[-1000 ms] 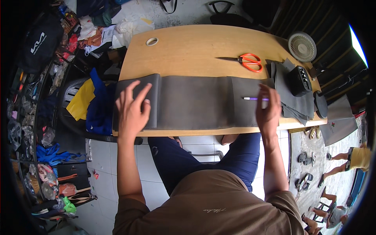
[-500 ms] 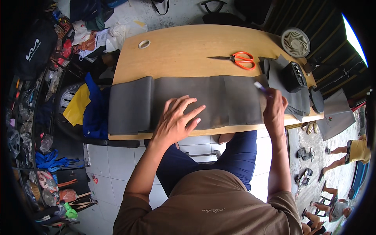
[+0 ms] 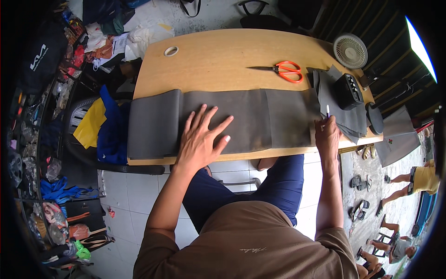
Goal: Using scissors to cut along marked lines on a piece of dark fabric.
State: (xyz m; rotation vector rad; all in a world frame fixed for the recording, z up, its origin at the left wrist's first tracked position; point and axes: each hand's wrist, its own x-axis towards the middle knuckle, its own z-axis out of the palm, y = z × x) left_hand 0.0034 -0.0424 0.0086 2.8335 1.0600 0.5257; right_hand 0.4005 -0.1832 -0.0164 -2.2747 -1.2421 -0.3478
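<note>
Right hand (image 3: pixel 327 136): we've drawn it nearer, fingers pinching the pen (image 3: pixel 328 110).
Left hand (image 3: pixel 200 140): fingers wide, seemingly steadying the dark sheet (image 3: pixel 246 118).

The head-worn fisheye looks down past the brown T-shirt (image 3: pixel 232 237), near the wooden desk's (image 3: pixel 209 56) front edge, facing its far edge.

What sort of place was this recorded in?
Probably a small workshop where sheet material is cut: dark sheeting lies along the near side of a wooden table, orange-handled scissors lie beyond it, and loose dark pieces are piled at the right.
</note>
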